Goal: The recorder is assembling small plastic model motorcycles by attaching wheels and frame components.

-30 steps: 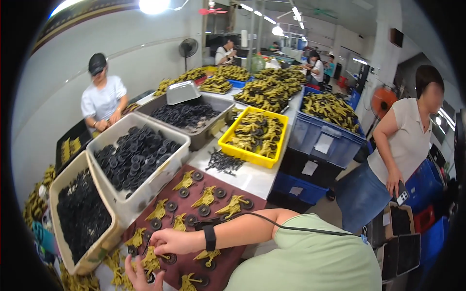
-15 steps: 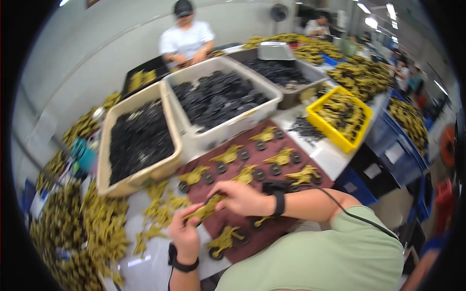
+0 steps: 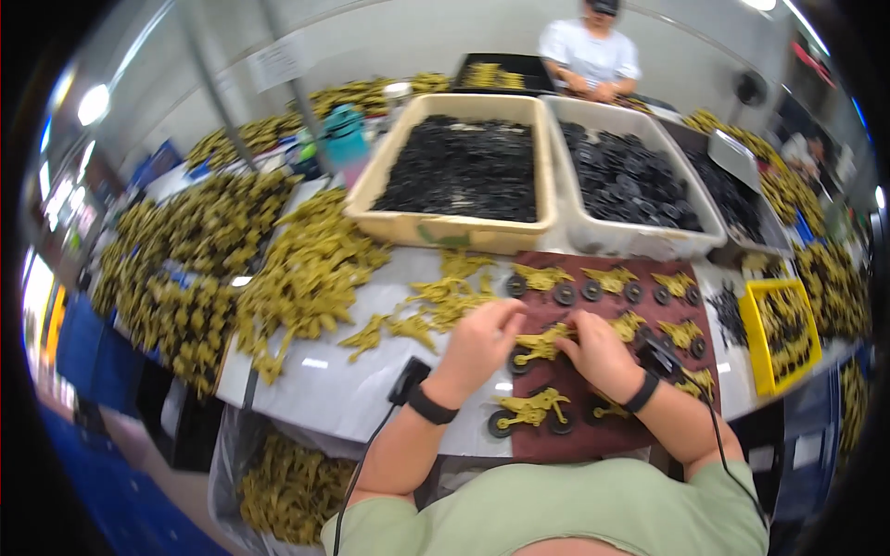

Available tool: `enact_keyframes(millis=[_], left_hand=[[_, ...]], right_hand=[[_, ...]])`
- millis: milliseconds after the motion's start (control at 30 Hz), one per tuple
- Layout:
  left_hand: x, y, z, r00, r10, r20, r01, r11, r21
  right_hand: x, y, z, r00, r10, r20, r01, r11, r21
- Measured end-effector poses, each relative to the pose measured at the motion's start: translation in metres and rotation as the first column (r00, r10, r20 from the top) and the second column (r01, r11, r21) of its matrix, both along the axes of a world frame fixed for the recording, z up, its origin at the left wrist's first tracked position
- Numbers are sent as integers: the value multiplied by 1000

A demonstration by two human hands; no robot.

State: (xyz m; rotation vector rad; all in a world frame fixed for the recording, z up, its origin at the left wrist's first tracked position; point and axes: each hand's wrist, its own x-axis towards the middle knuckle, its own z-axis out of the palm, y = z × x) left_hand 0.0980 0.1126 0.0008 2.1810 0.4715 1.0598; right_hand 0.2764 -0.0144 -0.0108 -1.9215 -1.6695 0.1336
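Several loose yellow-green toy motorcycle bodies (image 3: 449, 295) lie left of the maroon mat (image 3: 584, 447). At the mat's left edge, the left hand (image 3: 480, 343) curls beside a wheeled toy motorcycle (image 3: 540, 347); the right hand (image 3: 607, 357) adjoins its right end. Neither grip can be confirmed. Positioning appears in hand; the next move calls for clearance from neighbouring wheels (image 3: 564, 295).

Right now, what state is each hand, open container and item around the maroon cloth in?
Bare left hand: fingers bent, grip unclear
Bare right hand: fingers bent, grip unclear
Yellow-green plastic toy motorcycle: between both hands
Flat maroon cloth: spread, bearing toys in rows
Cream rectangular plastic bin: open, holding black parts
White rectangular plastic bin: open, holding black discs
Yellow rectangular plastic tray: open, loaded
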Motion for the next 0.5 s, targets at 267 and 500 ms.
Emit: enact_keyframes(millis=[267, 500], left_hand=[[-35, -55, 11, 905, -424, 34, 419, 878, -232], [-82, -100, -5, 664, -671, -329, 523, 732, -437]], right_hand=[[11, -32, 31, 960, 83, -269, -69, 996, 62], [61, -105, 47, 983, -167, 77, 154, 976, 152]])
